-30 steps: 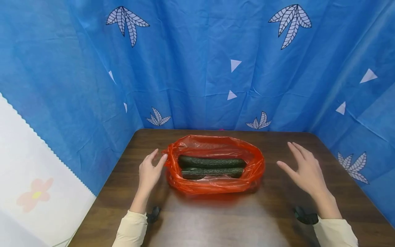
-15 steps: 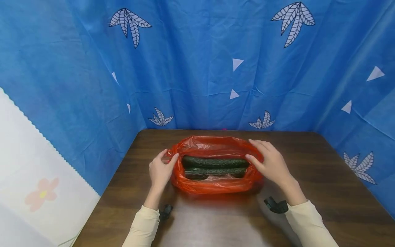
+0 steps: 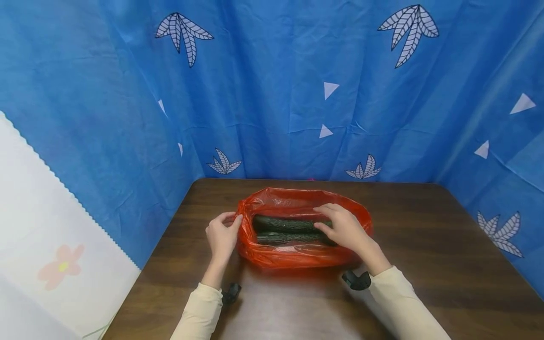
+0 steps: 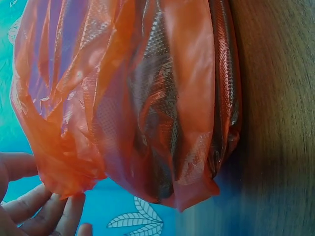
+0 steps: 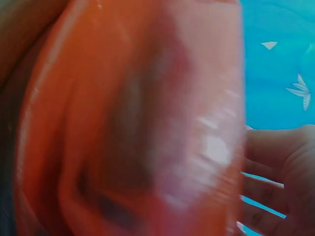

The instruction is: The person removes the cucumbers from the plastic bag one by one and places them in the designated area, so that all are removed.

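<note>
A red plastic bag [image 3: 293, 259] lies on the table with its mouth spread open towards me. Inside it, two dark green cucumbers [image 3: 282, 224] lie side by side, their right ends covered by my right hand [image 3: 343, 230]. That hand hovers over the right half of the mouth, fingers and thumb apart and pointing left, with nothing held. At the bag's left end, my left hand [image 3: 222, 236] pinches the gathered edge. The left wrist view shows the edge of the bag [image 4: 69, 167] between thumb and fingers. In the right wrist view the bag is blurred, beside my fingers [image 5: 263, 187].
The brown wooden table [image 3: 425, 264] extends around the bag. A blue curtain [image 3: 272, 94] with leaf prints hangs behind and at both sides. White cloth [image 3: 51, 226] with a flower print covers the left. Dark wrist devices [image 3: 357, 280] sit under both forearms.
My right hand has moved left, from the table's right side to over the bag's mouth. My left thumb and fingers have closed on the bag's left edge. The cucumbers stay in place.
</note>
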